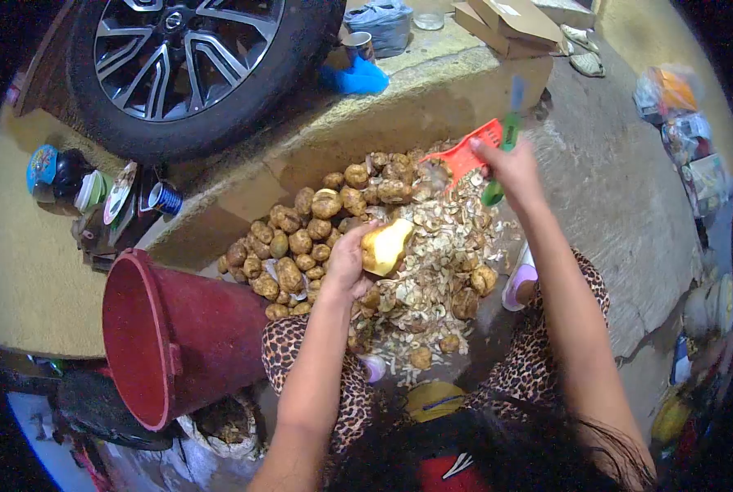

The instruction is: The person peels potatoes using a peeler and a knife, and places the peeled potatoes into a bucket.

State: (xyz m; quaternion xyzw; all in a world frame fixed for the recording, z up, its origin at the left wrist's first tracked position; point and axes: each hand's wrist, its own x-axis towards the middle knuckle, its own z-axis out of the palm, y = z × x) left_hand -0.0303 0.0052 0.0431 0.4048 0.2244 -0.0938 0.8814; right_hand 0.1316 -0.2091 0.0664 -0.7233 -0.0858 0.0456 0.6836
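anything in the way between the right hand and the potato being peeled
Nothing solid visibly blocks the right hand from the potato in the left hand. The red tool at the right hand's fingers juts toward the potato's side, and the peelings appear to lie below the gap.

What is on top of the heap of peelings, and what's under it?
A few brown potatoes lie on or among the heap of peelings. Whatever is under the heap's middle is covered, so I can't see it.
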